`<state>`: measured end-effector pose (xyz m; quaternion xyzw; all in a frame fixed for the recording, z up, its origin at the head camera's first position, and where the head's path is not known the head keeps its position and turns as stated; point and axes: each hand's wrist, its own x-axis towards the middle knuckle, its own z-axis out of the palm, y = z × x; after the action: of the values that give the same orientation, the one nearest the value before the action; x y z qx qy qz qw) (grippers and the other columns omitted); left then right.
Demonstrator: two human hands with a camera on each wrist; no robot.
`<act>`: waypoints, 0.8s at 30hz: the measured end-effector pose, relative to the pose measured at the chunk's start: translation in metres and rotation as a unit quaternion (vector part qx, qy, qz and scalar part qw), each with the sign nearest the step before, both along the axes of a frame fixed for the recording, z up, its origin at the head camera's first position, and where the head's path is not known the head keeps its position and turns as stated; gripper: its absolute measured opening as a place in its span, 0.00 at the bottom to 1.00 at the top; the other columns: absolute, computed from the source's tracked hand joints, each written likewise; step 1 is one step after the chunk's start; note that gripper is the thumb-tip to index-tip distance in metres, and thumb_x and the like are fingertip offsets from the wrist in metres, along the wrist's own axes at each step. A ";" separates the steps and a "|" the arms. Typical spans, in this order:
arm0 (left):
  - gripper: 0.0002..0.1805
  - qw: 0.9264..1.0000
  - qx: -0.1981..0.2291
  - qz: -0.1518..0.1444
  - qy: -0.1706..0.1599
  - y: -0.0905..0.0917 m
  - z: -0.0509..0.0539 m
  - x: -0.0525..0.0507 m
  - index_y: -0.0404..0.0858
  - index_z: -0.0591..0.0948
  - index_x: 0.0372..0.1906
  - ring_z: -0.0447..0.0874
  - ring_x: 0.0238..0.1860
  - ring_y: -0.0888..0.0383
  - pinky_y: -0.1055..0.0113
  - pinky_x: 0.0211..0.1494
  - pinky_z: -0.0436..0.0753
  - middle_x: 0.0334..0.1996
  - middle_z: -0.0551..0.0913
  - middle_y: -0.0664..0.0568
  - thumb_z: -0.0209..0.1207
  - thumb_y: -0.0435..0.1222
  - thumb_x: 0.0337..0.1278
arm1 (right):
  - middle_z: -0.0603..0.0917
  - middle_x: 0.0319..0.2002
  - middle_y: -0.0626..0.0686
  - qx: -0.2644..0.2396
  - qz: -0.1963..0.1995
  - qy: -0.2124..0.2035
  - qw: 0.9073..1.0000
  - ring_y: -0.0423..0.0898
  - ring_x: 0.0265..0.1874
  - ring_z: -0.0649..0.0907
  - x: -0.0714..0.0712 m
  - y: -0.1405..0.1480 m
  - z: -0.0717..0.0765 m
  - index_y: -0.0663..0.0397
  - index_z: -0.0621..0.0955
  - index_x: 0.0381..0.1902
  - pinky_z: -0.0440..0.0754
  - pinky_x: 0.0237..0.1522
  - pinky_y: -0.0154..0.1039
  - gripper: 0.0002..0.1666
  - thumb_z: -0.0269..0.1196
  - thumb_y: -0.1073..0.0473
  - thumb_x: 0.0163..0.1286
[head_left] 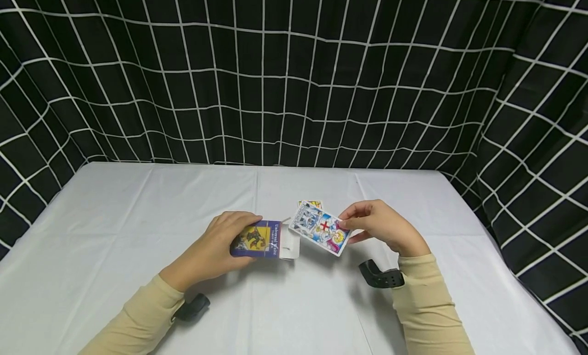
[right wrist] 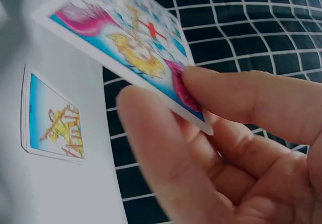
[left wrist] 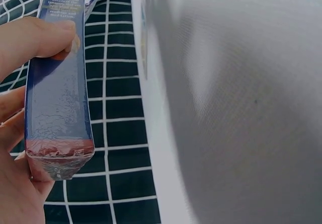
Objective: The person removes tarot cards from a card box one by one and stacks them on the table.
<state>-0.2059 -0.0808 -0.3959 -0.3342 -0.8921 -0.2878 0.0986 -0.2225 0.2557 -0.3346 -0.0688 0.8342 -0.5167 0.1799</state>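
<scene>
My left hand grips a blue tarot card box, its printed face up and its white end flap open toward the right. Plastic film wraps the closed end of the box in the left wrist view. My right hand pinches a tarot card by its right end, thumb on the picture side. The picture has a red cross and a yellow-haired figure. The card's left corner is beside the open flap; whether they touch, I cannot tell. Behind it, partly hidden, another tarot card lies face up on the table.
A white cloth covers the table. Black curtain with a white grid rises behind and along both sides. Black straps with cameras sit at the right wrist and left wrist.
</scene>
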 end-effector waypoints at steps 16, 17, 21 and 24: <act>0.40 1.000 0.000 0.000 0.001 -0.001 0.000 0.000 0.39 0.73 0.67 0.72 0.64 0.48 0.46 0.70 0.68 0.64 0.77 0.47 0.74 0.37 0.44 | 0.84 0.30 0.45 -0.072 -0.072 0.003 0.995 0.36 0.32 0.85 -0.008 -0.001 -0.013 0.72 0.79 0.41 0.88 0.41 0.38 0.10 0.60 0.66 0.67; 0.40 1.000 0.001 -0.001 0.001 -0.001 0.000 0.000 0.39 0.73 0.67 0.72 0.64 0.48 0.46 0.70 0.68 0.64 0.77 0.47 0.74 0.37 0.44 | 0.85 0.29 0.45 -0.073 -0.079 0.005 0.994 0.36 0.31 0.85 -0.009 -0.001 -0.015 0.73 0.80 0.41 0.88 0.41 0.37 0.11 0.61 0.66 0.67; 0.40 1.000 0.002 -0.003 0.003 -0.001 -0.001 0.000 0.39 0.73 0.67 0.72 0.64 0.48 0.46 0.70 0.68 0.64 0.77 0.47 0.74 0.37 0.44 | 0.85 0.27 0.43 -0.072 -0.107 0.009 0.992 0.36 0.29 0.85 -0.012 -0.003 -0.024 0.76 0.81 0.45 0.87 0.39 0.35 0.15 0.63 0.65 0.66; 0.41 1.000 0.003 -0.003 0.003 -0.001 -0.001 0.000 0.39 0.73 0.67 0.72 0.64 0.48 0.46 0.70 0.68 0.64 0.77 0.47 0.75 0.38 0.43 | 0.85 0.26 0.43 -0.071 -0.124 0.009 0.990 0.36 0.27 0.84 -0.015 -0.004 -0.031 0.77 0.80 0.47 0.87 0.38 0.34 0.17 0.64 0.66 0.66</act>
<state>-0.2058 -0.0816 -0.3973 -0.3371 -0.8900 -0.2897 0.1019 -0.2379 0.2516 -0.3657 0.0179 0.7989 -0.5926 0.1014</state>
